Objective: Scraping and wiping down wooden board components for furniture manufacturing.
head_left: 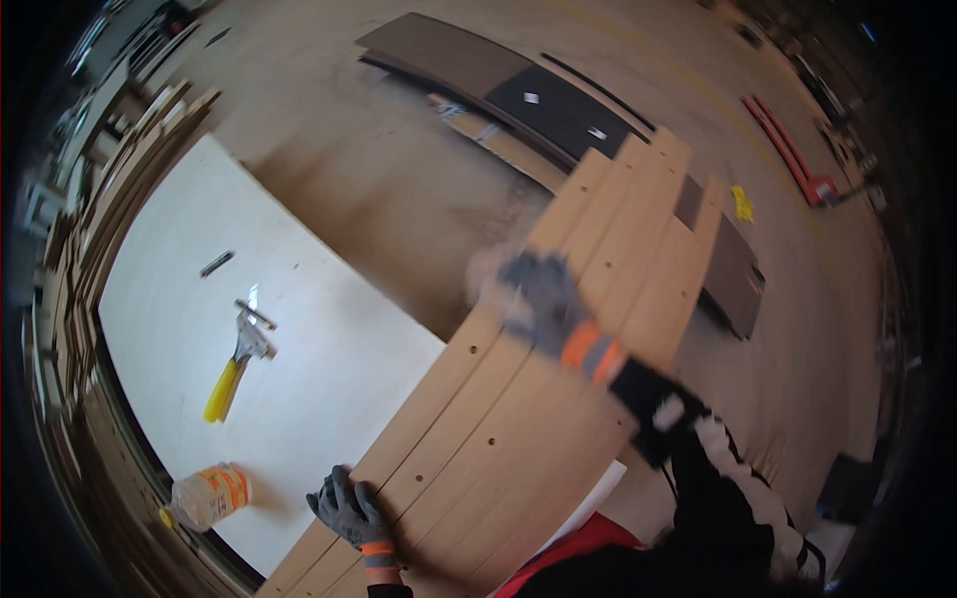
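Long wood-coloured planks (491,399) with small round holes lie side by side, slanting from the lower left to the upper right. My left hand (351,510), in a grey glove with an orange cuff, rests on their left edge with its fingers slightly apart and holds nothing. Farther up, my right hand (546,304), gloved alike, is over the left edge of the planks and smeared by motion. Its fingers are closed around a pale, cloth-like thing (486,275), too blurred to name for sure.
A white tabletop (329,369) on the left carries a yellow-handled scraper (231,374), a dark marker-like stick (216,263) and a clear bottle (211,496) with an orange label. Dark panels (449,50) are stacked beyond. Red pallet-truck forks (788,149) and a yellow item (742,203) lie on the floor.
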A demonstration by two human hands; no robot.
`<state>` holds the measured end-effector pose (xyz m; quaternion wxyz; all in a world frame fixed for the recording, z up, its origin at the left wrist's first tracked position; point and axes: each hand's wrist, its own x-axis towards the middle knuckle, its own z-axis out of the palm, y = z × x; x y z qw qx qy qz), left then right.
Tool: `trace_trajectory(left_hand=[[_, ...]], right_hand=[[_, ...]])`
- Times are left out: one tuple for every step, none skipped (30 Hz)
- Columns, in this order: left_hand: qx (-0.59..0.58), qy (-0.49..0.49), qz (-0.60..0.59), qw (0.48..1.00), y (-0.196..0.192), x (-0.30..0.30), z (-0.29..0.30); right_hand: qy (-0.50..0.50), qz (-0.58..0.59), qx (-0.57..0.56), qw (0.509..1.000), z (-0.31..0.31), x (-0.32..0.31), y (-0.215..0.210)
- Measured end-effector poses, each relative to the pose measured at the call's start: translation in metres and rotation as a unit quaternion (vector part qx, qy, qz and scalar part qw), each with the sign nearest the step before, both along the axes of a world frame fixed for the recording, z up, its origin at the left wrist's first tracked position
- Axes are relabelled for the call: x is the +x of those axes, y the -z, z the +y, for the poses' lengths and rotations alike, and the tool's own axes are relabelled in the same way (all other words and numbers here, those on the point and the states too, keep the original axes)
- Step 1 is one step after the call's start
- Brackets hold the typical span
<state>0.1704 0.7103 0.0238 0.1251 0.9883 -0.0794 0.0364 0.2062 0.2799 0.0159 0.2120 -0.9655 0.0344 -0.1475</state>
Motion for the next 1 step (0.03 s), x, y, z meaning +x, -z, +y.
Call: trace_trajectory(left_hand=[[-0.048, 0.032, 0.012, 0.998, 0.0109, 0.0021, -0.0078]], right_hand=[[0.004, 0.003, -0.034, 0.999, -0.0069, -0.0054, -0.0213]])
